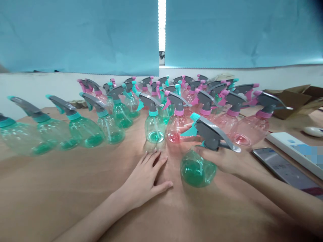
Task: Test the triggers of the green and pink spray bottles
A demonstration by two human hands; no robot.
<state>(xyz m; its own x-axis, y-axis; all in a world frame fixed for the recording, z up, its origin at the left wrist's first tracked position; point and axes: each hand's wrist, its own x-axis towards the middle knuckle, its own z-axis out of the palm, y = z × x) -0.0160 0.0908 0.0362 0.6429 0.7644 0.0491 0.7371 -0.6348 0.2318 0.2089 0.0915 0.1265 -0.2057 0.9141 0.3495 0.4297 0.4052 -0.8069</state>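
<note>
My right hand (219,158) is closed round the neck of a green spray bottle (198,171) with a grey and turquoise trigger head. The bottle leans a little, and some of my fingers are hidden behind it. My left hand (148,174) lies flat on the table, palm down with fingers spread, holding nothing. Just beyond its fingertips stands another green spray bottle (154,131) with a turquoise collar. Beside that one is a pink spray bottle (176,124) with a pink collar.
Several green bottles (85,131) line the left side of the wooden table (63,188). More pink bottles (252,127) and green ones crowd the back. At the right are a phone (277,168), a white box (295,151), an open cardboard box (285,101) and a white mouse (313,131).
</note>
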